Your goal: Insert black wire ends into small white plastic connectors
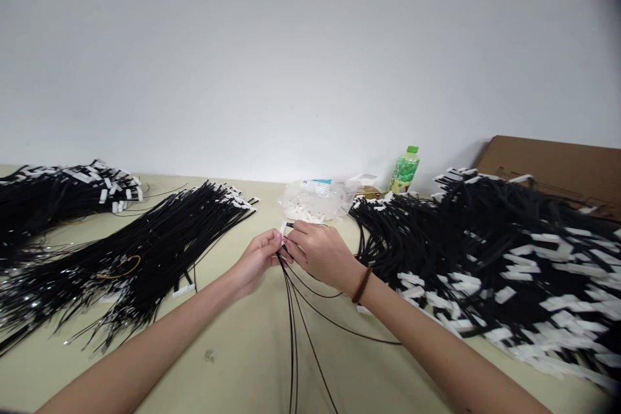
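Observation:
My left hand (262,257) pinches a small white connector (283,228) at the middle of the table, with black wires (292,310) hanging from it toward the front edge. Beside it, my right hand (320,251) has its fingers closed at the same connector, around a black wire end. The fingers hide part of the joint between wires and connector. Just behind the hands lies a clear plastic bag (315,199) holding small white pieces.
Black wire bundles with white ends (165,233) cover the left of the pale table (233,362). A larger pile of black wires with white tags (436,239) fills the right. Against the wall stand a green-capped bottle (404,169) and brown cardboard (548,168).

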{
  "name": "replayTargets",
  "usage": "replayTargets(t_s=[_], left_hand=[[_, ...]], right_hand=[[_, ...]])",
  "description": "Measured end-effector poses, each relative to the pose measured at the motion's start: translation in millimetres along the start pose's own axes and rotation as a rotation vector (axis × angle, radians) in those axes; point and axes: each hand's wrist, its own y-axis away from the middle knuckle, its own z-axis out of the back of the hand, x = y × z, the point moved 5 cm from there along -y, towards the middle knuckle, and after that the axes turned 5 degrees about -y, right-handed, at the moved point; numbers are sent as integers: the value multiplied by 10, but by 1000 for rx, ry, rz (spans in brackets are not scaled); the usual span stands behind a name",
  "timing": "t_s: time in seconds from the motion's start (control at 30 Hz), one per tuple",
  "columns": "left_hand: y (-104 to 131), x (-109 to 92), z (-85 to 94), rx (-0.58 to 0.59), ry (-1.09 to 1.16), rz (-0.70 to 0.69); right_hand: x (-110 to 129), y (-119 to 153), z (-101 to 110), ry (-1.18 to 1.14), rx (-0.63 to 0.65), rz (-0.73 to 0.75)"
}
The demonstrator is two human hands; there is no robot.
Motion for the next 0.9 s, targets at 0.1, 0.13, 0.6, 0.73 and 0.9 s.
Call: replayTargets(t_s=[0.1, 0.13, 0.6, 0.73, 0.9], left_hand=[[4, -3, -1, -1, 2, -1], [6, -4, -3, 1, 2, -1], [4, 5, 0, 2, -19, 2], [2, 12, 3, 2, -13, 8], [3, 9, 0, 6, -3, 5]], right_hand=[[3, 0, 5, -2, 7, -2], [2, 1, 5, -1, 8, -4], [-5, 5, -11, 6, 19, -5], [-5, 7, -16, 6, 19, -5], [-2, 7, -17, -4, 18, -7]])
